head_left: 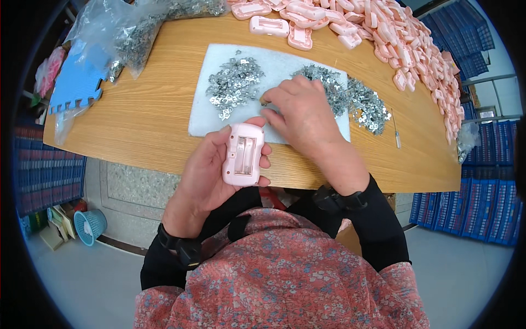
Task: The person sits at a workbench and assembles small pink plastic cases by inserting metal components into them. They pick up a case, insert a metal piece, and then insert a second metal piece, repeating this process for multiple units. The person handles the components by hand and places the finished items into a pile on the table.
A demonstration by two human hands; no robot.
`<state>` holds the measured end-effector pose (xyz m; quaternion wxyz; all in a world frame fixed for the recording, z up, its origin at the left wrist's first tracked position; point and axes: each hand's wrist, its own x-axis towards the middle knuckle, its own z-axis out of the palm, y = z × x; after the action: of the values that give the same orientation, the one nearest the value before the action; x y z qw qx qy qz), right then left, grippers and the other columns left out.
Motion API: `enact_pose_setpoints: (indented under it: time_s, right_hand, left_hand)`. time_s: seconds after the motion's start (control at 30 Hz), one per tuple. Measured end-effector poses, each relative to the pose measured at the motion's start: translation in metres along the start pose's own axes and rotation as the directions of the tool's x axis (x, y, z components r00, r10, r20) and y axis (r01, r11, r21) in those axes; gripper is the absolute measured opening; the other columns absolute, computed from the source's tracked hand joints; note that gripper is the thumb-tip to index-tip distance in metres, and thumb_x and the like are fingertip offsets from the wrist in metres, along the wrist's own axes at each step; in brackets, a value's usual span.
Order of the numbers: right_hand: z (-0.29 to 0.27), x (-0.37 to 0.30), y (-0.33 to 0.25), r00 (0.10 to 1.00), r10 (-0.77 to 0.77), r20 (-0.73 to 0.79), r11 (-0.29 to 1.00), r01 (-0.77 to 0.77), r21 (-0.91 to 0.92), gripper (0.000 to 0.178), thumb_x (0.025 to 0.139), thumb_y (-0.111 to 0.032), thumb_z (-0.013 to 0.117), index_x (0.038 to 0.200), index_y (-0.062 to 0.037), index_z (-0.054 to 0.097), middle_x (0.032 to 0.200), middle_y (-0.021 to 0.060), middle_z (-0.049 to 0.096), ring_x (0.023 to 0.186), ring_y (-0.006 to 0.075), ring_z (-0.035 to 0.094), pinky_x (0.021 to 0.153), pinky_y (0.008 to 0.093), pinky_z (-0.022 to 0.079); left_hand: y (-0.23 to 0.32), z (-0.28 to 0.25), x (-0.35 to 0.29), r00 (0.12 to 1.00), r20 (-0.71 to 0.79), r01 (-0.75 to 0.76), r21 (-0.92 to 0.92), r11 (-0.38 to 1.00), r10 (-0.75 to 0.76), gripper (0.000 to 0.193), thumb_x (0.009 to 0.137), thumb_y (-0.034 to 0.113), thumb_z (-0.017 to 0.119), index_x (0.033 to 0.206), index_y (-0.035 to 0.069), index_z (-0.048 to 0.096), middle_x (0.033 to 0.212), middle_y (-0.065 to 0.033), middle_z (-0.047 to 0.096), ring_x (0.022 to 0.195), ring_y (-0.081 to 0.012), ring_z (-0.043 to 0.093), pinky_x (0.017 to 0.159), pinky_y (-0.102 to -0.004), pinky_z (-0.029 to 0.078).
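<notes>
My left hand [204,164] is closed around a pale pink plastic casing [233,160], held in front of the table's near edge. Its open battery compartment [245,156] faces up, with small screw holes around it. My right hand [307,112] is above a white foam sheet [201,112], thumb and index finger bent toward each other around a small metal battery contact [264,103], mostly hidden by the fingers. On the sheet lies a left pile of loose metal contacts [234,85]. Another pile of contacts [334,88] is partly behind my right hand.
More contacts [368,107] spill onto the wooden table [148,109] beside a thin screwdriver [397,131]. Pink casings [378,27] are heaped at the far right. Bags of metal parts [139,44] and a blue foam mat [79,79] occupy the far left.
</notes>
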<state>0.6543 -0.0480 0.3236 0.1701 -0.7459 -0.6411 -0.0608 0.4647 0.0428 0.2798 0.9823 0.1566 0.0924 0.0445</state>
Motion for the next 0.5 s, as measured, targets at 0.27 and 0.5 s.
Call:
enact_pose_setpoints:
  time_s: [0.27,0.5]
  right_hand:
    - [-0.004,-0.002,0.007,0.994,0.106,-0.028,0.982,-0.100,0.158,0.008,0.085,-0.013,0.068,0.087,-0.0054,0.065,0.079,0.0085,0.061,0.078,0.0259,0.058,0.077,0.0380,0.043]
    - [-0.032,-0.018,-0.006,0.891,0.395,0.224,0.649,-0.443,0.618,0.015,0.088,-0.018,0.067,0.086,-0.0040,0.060,0.074,0.0084,0.057,0.076,0.0271,0.058,0.078,0.0392,0.041]
  left_hand:
    - [0.000,0.005,0.001,0.998,-0.019,-0.053,0.045,0.998,0.054,0.056,0.106,0.038,0.030,0.148,0.003,0.037,0.112,-0.0171,0.064,0.096,-0.0257,0.068,0.083,-0.0441,0.059]
    - [-0.004,0.012,0.002,0.993,-0.097,-0.051,0.111,0.992,0.061,0.056,0.106,0.038,0.031,0.151,0.004,0.033,0.113,-0.0184,0.065,0.096,-0.0266,0.069,0.083,-0.0441,0.059]
